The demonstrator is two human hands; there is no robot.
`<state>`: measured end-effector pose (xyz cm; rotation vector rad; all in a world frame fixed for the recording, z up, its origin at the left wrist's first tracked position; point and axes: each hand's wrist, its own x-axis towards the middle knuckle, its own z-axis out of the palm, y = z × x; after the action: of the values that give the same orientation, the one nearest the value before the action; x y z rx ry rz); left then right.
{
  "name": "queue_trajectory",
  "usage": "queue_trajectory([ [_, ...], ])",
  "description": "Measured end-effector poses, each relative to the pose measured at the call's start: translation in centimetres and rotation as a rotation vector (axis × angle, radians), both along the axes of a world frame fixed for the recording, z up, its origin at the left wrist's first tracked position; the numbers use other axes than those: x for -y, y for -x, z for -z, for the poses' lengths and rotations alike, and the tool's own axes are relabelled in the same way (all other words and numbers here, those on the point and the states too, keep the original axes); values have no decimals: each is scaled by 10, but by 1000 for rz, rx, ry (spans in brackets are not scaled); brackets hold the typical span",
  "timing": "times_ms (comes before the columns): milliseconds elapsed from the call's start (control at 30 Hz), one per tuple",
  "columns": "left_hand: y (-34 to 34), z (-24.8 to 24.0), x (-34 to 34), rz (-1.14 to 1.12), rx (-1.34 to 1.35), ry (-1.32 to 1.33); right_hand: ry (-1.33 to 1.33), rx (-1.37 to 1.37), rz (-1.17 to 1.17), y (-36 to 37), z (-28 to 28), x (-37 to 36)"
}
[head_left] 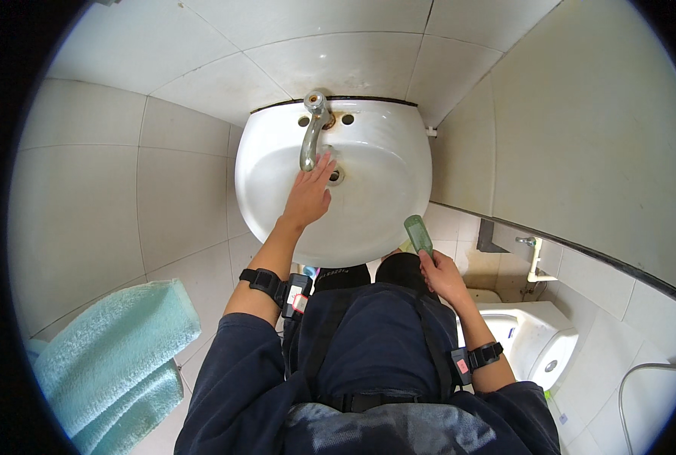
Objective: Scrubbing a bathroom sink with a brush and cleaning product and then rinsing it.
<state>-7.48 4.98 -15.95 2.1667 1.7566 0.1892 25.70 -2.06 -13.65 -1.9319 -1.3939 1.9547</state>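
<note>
My left hand (307,193) is over the white washbasin (383,220), its fingers stretched out below the spout of the metal faucet (311,140). Nothing is in that hand, and the fingertips reach close to the drain hole (335,177). Whether water runs from the spout I cannot make out. Off the basin's front right edge, my right hand (442,274) is closed around the lower end of a green, see-through paddle-shaped tool (419,232). The tool's wide rounded head points up and away from me; its exact kind does not show.
A pale turquoise towel (125,364) hangs at the lower left. To the right stands a white toilet (527,334), with a small wall tap (531,242) and pipe above it. A large pale panel (580,136) with a dark lower edge juts in at the right. Tiled walls surround the basin.
</note>
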Motion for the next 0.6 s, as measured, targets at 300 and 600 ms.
queue_trajectory([
  [300, -3, -9, -7, -441, 131, 425, -195, 60, -193, 40, -30, -30],
  [600, -2, 9, -15, -808, 567, 330, -128, 77, -206, 46, -42, -36],
])
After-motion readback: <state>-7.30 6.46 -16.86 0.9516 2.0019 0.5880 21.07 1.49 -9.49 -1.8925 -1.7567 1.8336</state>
